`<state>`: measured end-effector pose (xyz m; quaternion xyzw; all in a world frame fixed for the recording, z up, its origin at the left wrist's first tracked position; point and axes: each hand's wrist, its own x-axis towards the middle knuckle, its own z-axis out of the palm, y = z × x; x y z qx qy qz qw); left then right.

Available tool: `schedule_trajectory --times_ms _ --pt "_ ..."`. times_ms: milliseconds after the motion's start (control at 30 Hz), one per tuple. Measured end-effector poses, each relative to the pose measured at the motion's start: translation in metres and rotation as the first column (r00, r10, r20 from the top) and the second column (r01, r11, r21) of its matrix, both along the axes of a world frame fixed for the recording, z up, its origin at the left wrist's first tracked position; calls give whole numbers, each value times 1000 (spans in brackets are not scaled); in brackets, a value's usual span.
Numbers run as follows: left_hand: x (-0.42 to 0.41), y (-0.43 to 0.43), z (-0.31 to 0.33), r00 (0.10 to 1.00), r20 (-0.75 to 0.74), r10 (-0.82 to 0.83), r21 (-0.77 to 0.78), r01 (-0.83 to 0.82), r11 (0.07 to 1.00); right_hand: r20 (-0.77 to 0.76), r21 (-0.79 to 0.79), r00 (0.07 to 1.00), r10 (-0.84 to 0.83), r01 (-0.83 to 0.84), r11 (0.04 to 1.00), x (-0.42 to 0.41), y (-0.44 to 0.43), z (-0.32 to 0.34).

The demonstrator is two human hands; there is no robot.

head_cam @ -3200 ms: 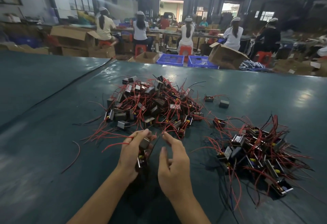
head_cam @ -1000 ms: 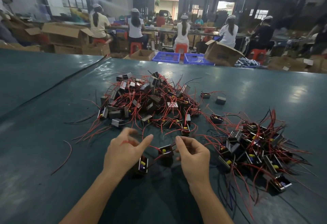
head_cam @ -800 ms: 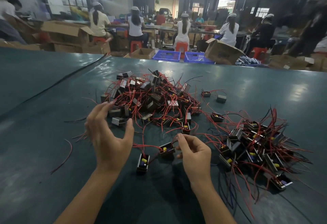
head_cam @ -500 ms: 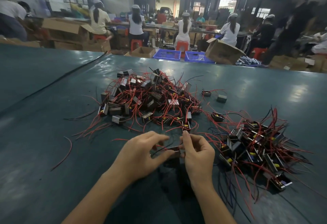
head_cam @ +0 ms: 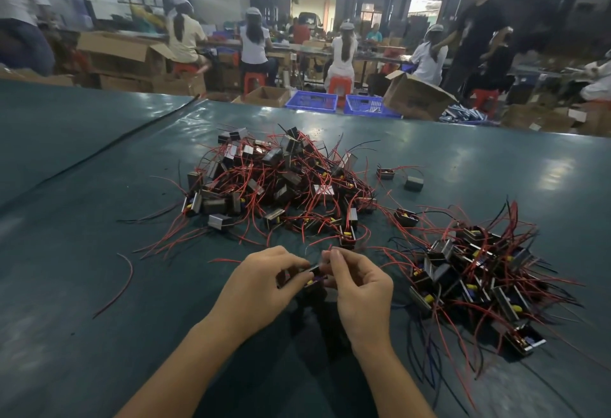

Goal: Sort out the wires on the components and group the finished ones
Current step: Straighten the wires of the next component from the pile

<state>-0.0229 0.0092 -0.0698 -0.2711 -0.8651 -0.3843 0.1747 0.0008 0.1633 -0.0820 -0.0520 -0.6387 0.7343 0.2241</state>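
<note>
The left hand point(head_cam: 261, 282) grips 1 component point(head_cam: 314, 277) while the right hand point(head_cam: 358, 288) pinches its red wire point(head_cam: 329, 247), so a hard tug could tear it loose.

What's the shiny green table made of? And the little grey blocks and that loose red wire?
Table cover: seemingly vinyl or rubber sheet, glossy; lamps reflect in it. Grey component shell: likely metal, with a dull silvery sheen. Loose red wire: probably plastic-coated; smooth, lying in a soft curve.

The left hand point(head_cam: 261, 282) and right hand point(head_cam: 360, 288) are bare. The left forearm point(head_cam: 185, 361) and right forearm point(head_cam: 386, 374) run bare to the near edge.
</note>
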Motion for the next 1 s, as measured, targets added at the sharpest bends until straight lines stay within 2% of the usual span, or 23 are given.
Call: schedule_trajectory --times_ms 167,300,400,567,667,767,1000 --pt "-1 2 4 990 26 142 222 -144 964 -20 -75 998 -67 65 995 -2 1 2" --pt "-1 2 9 976 4 216 319 -206 925 -3 -169 1000 8 -8 986 -1 2 4" --pt "-2 2 10 964 -8 265 344 -246 906 -9 -168 997 83 -83 982 -2 1 3" --pt "0 3 12 973 108 202 432 -229 872 -6 -187 997 74 -73 980 0 -2 3" --pt "3 7 14 981 160 111 417 -169 893 -20 -139 998 56 -59 989 1 -2 5" --pt "5 11 15 956 289 -53 499 -104 860 -58 -40 995 84 -86 995 3 -4 5" --pt "7 12 13 964 259 -54 365 -47 930 -129 250 983 132 -97 963 6 -8 -1"
